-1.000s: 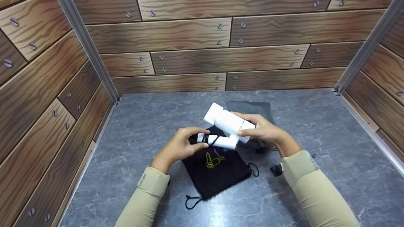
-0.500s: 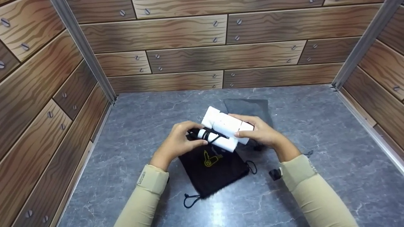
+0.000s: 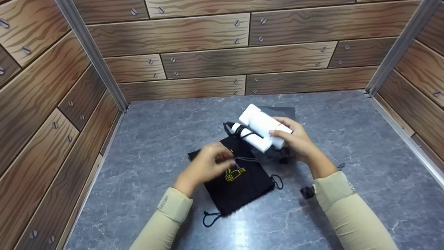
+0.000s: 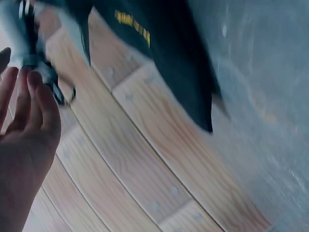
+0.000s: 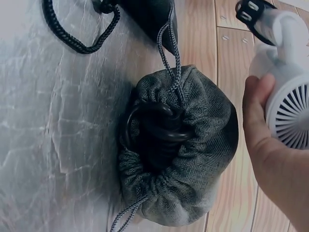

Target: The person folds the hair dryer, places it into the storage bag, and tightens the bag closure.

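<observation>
My right hand grips a white folded hair dryer with a black cord wound round its handle, held above the table. The right wrist view shows the dryer's vent grille beside my right hand. My left hand is blurred just over a black drawstring pouch with a yellow dryer logo. In the left wrist view the left hand has straight fingers and holds nothing, with the black pouch beyond it. A grey pouch lies under the dryer, its mouth gathered around something dark.
The grey marble-look tabletop is boxed in by wood-pattern walls on the left, back and right. The grey pouch shows behind the dryer. The black pouch's drawstring loop trails toward me.
My left hand has let go of the dryer's cord-wrapped handle and dropped onto the black pouch. My right hand has carried the dryer up and away to the right.
</observation>
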Motion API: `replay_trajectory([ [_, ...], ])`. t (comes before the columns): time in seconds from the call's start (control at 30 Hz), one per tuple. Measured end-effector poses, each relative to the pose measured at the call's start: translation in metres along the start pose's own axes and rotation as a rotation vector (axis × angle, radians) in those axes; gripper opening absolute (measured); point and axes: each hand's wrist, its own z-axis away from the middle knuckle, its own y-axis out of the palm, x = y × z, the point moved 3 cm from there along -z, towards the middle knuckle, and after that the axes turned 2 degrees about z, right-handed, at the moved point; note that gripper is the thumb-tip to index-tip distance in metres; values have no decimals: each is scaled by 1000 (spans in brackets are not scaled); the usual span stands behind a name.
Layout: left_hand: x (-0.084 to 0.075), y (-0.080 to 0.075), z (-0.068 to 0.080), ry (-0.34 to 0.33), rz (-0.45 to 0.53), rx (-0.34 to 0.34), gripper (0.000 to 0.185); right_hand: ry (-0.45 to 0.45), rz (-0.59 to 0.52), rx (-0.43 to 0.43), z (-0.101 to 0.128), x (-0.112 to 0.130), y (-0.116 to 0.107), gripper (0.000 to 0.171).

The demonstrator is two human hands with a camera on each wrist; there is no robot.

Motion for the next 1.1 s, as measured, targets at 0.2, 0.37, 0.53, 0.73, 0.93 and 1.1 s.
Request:
replay_trajectory([
  [0.2,-1,31,2,-112,-54,317,24,8,21,-45,0,2,-4,59],
  [0.37,-5,40,6,-150,-89,389,25,0,37,-43,2,1,-4,57],
  [0.53,-12,46,11,-148,-147,427,28,-8,39,-36,2,0,-5,57],
  [0.73,-15,51,14,-164,-165,434,38,-12,41,-41,4,0,-6,57],
  [0.93,-16,56,14,-142,-196,451,37,-25,36,-47,5,1,-6,56],
  [1.1,-15,61,14,-144,-152,496,25,-23,36,-54,6,1,-7,56],
])
